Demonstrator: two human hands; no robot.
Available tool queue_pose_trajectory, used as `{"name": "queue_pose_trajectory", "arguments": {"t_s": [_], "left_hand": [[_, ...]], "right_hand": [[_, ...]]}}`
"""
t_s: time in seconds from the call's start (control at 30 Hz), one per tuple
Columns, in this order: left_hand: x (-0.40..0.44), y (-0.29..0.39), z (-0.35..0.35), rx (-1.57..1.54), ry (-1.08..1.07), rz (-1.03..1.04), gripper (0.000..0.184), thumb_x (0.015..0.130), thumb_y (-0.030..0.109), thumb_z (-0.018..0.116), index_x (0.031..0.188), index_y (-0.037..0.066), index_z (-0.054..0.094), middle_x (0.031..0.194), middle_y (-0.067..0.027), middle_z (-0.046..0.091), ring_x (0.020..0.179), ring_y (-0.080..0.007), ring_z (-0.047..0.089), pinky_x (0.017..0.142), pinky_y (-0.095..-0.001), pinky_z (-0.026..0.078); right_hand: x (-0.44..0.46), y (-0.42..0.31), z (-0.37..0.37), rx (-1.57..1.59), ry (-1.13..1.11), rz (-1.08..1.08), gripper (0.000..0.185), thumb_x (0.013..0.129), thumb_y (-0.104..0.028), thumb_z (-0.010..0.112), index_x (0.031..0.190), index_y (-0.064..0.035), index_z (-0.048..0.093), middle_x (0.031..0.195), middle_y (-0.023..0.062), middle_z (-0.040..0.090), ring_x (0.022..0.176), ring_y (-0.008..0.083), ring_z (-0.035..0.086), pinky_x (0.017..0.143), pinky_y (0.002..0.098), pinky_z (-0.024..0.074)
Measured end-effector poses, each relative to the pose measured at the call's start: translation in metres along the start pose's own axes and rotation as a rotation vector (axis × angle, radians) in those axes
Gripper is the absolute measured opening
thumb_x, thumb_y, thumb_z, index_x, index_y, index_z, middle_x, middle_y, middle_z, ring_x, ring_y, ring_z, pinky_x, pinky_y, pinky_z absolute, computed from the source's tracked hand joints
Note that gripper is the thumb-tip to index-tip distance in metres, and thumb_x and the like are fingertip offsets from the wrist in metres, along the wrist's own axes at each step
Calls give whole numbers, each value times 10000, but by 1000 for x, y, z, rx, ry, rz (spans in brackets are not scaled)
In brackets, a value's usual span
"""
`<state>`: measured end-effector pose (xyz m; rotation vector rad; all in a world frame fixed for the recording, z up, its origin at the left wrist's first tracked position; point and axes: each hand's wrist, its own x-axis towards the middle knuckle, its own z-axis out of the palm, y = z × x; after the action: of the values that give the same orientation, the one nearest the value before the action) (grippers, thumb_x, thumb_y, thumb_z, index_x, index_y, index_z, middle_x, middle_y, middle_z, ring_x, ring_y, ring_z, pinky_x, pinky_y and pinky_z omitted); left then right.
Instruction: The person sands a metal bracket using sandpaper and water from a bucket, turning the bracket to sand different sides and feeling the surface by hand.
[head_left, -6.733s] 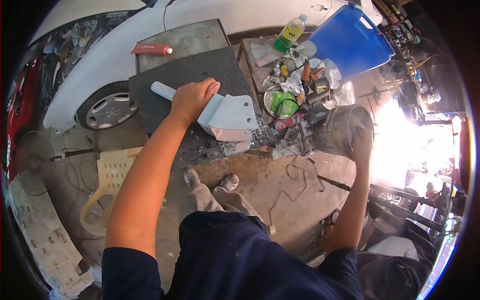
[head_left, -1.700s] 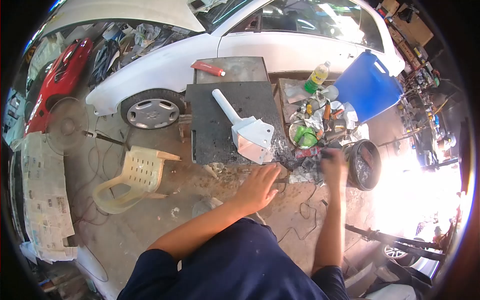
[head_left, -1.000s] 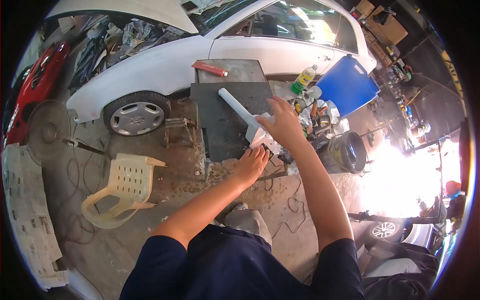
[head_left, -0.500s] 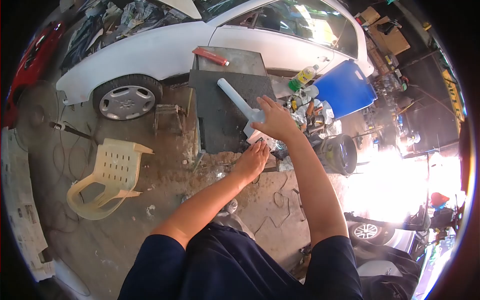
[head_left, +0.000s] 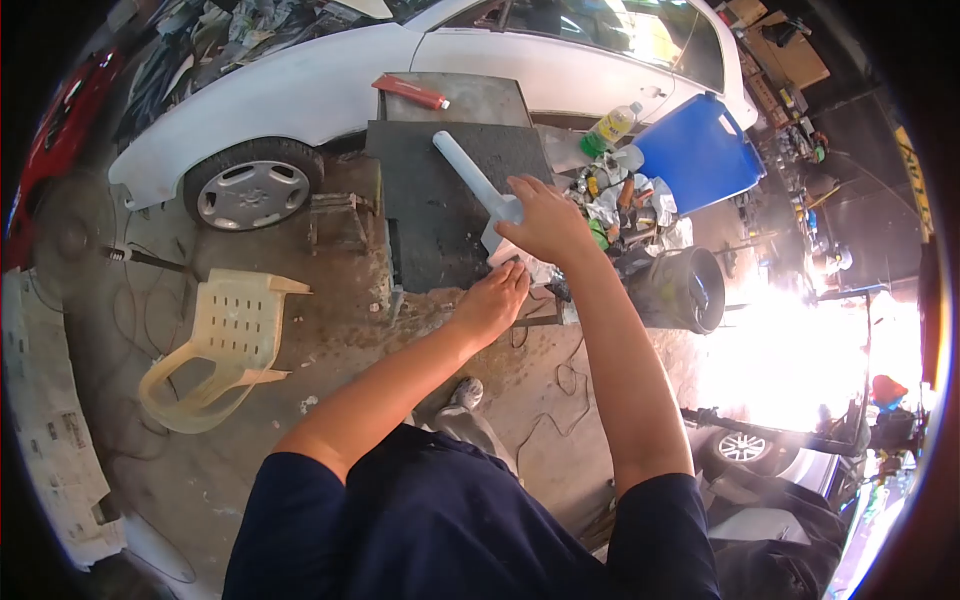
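A long pale tube-like piece (head_left: 468,170) with a wider, flat near end lies slanted across a dark board (head_left: 415,190) on the work stand. My right hand (head_left: 548,222) rests over the wide end, thumb and fingers stretched out and apart. Just below it, my left hand (head_left: 492,303) has its fingers pressed together at the near edge of the piece, by a pinkish patch. Whatever is in those fingertips is too small and partly hidden to name. Beyond the board lies a red tube (head_left: 408,91) with a white cap.
Right of the board are a green-liquid bottle (head_left: 612,128), a blue plastic container (head_left: 700,155), a pile of crumpled scraps (head_left: 632,210) and a bucket (head_left: 680,290). A white car (head_left: 385,65) stands behind. To the left is a cream plastic chair (head_left: 230,320); cables cross the floor.
The view has shifted slightly, so the stand appears higher. My right hand's fingers are less spread over the wide end. My left hand stays at the near edge.
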<state>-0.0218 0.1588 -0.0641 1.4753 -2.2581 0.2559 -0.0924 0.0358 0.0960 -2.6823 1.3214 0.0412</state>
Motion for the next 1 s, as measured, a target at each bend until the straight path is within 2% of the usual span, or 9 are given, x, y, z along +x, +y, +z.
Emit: {"name": "queue_pose_trajectory", "arguments": {"t_s": [0.17,0.27,0.37,0.47,0.57,0.67,0.77,0.87,1.0], "left_hand": [[42,-5,-6,-197,-136,-101,401,975,107,560,1359,-4,590,1369,-92,631,1401,-240,516,1228,-350,358],[3,-12,0,-34,56,-16,355,973,102,562,1314,14,610,1314,-106,641,1370,-240,536,1198,-365,400],[15,-9,-3,-111,20,-100,352,973,102,563,1313,16,604,1305,-109,639,1351,-255,553,1174,-371,433],[57,-14,-23,-286,-328,-110,372,964,109,577,1320,0,587,1336,-127,625,1357,-286,554,1148,-374,464],[22,-19,-6,-194,4,-21,383,959,105,587,1331,16,582,1336,-127,622,1333,-284,566,1118,-386,489],[13,-14,-4,-151,62,-80,362,965,105,588,1316,20,588,1334,-138,622,1327,-284,568,1095,-389,506],[55,-13,-6,-285,-233,-114,381,967,101,589,1340,22,582,1336,-133,623,1319,-282,572,1096,-382,505],[30,-15,2,-297,52,-82,358,966,94,578,1317,25,588,1315,-141,629,1315,-288,572,1089,-383,500],[12,-11,-1,-157,68,-79,362,959,66,576,1319,36,587,1291,-145,637,1298,-290,574,1090,-390,493]], "right_hand": [[3,5,-2,-12,-28,-99,549,855,-474,702,1274,-119,725,1360,101,663,1263,337,620,1074,479,498],[6,5,-2,0,-55,-91,532,857,-465,699,1275,-138,727,1353,98,667,1251,338,626,1067,472,503],[5,3,-4,-14,-63,-90,519,854,-461,700,1252,-130,735,1331,95,675,1238,335,632,1054,474,509],[7,6,-3,-12,-36,-114,503,852,-454,696,1228,-123,741,1308,98,681,1240,335,631,1044,479,515],[6,5,-2,-8,-27,-94,492,849,-446,691,1220,-126,739,1293,102,685,1232,340,632,1037,482,518],[3,3,-2,12,-12,-91,487,844,-443,687,1217,-133,737,1288,101,686,1222,343,634,1035,482,518],[5,5,0,3,-15,-94,480,843,-438,682,1215,-139,735,1290,99,686,1217,342,636,1037,478,516],[6,5,-2,-14,-26,-88,481,843,-436,680,1217,-139,734,1297,98,682,1230,335,630,1041,475,515],[2,3,-1,-7,-28,-76,485,846,-436,677,1223,-136,732,1313,97,675,1247,330,620,1044,475,514]]}}
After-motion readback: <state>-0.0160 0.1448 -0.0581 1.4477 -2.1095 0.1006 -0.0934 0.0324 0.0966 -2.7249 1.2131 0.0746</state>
